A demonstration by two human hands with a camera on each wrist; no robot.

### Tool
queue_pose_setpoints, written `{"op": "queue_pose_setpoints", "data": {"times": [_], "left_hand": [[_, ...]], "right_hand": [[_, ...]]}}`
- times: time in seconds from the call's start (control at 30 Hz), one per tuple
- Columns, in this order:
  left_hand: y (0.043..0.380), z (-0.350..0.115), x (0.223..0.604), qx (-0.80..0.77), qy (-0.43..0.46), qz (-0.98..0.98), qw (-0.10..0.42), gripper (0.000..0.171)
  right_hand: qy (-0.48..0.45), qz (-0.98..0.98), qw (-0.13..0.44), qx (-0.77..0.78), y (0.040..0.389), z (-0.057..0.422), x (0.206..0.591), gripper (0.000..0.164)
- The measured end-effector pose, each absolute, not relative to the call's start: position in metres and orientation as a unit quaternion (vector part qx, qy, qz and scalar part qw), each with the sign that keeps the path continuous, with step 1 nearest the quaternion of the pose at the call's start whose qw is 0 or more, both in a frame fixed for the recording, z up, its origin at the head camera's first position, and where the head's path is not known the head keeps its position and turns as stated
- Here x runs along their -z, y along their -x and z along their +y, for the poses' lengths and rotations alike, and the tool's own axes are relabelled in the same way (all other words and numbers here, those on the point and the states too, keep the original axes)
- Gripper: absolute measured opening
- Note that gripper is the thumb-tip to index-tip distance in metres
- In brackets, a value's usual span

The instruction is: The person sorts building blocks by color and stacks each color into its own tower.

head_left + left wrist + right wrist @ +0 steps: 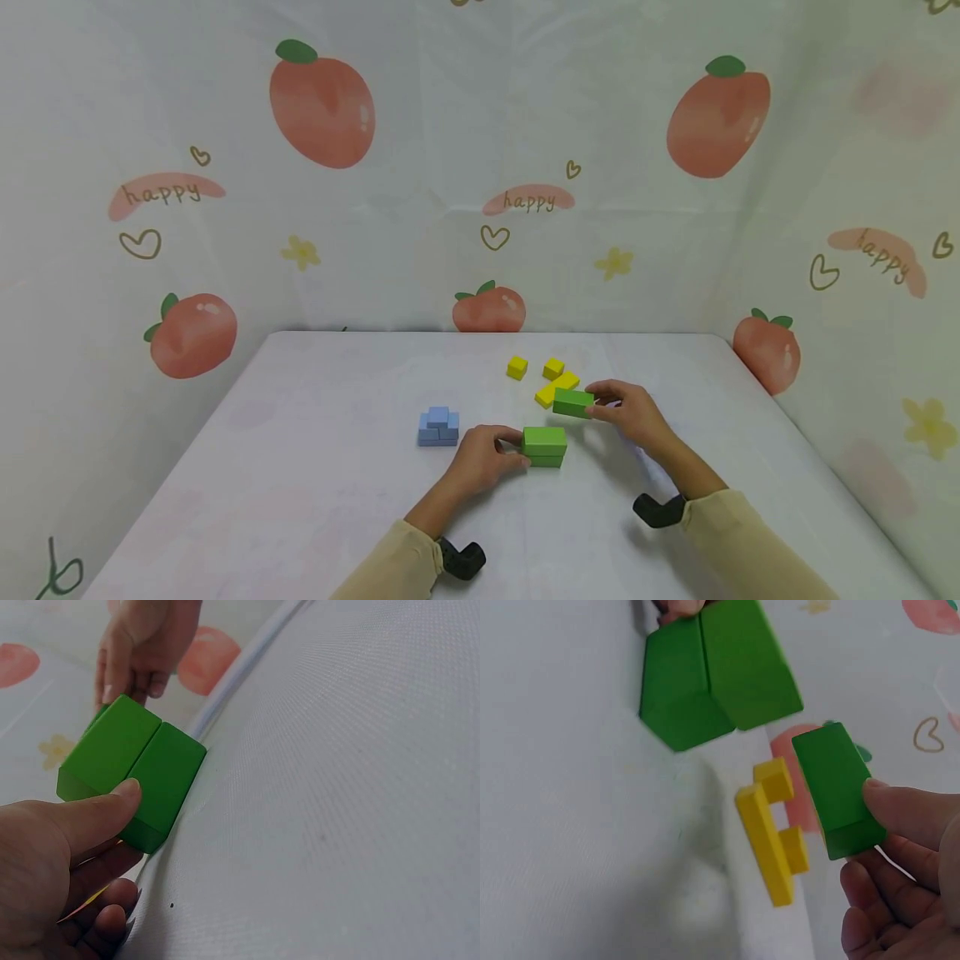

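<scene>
A: Report, largest item first.

B: White tabletop (337, 500), far edge taken as twelve o'clock, the green stack (544, 442) as dial centre.

A: Hands?

B: Left hand (483, 458) at nine o'clock, thumb and fingers gripping that end of the stack, thumb tip on the lower block near the seam. Right hand (630, 414) just past two o'clock, pinching one end of a single green block (572, 404); its gap is merely the block's width.

A: Hazards?

B: Two, in my judgement. If the left hand shifts, the upper block could slide, as no interlock is visible. The single block is held at one end only; a knock or loose pinch could drop it against the yellow bar (561, 383).

A: Condition of the stack?

B: Two blocks, one flat upon the other, on the table. Smooth, evenly green, edges nearly flush, no chips visible.

A: Remainder?

B: Blue stack (438, 429) between nine and ten, stepped, undisturbed by either hand. Single green block at one o'clock, raised. Yellow bar towards twelve, partly hidden behind it in the head view. Smallest: two yellow cubes (517, 367), beyond the bar and towards eleven-thirty.
</scene>
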State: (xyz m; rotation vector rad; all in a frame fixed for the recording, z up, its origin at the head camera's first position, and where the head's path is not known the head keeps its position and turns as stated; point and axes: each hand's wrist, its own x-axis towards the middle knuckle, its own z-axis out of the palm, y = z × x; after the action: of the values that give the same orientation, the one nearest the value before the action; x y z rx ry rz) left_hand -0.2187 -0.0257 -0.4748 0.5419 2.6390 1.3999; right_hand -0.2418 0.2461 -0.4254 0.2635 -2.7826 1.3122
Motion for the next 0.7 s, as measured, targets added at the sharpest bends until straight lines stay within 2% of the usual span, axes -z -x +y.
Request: {"op": "queue_pose_setpoints", "data": {"times": [0.33, 0.7], "left_hand": [[0.218, -0.026, 0.474, -0.459, -0.18, 0.868, 0.054, 0.036], [0.219, -0.025, 0.475, -0.457, -0.178, 0.87, 0.055, 0.036]], "right_hand": [[-0.135, -0.885, 0.015, -0.445, 0.232, 0.225, 0.408, 0.034], [-0.173, -0.873, 0.003, -0.456, 0.222, 0.216, 0.407, 0.033]]}}
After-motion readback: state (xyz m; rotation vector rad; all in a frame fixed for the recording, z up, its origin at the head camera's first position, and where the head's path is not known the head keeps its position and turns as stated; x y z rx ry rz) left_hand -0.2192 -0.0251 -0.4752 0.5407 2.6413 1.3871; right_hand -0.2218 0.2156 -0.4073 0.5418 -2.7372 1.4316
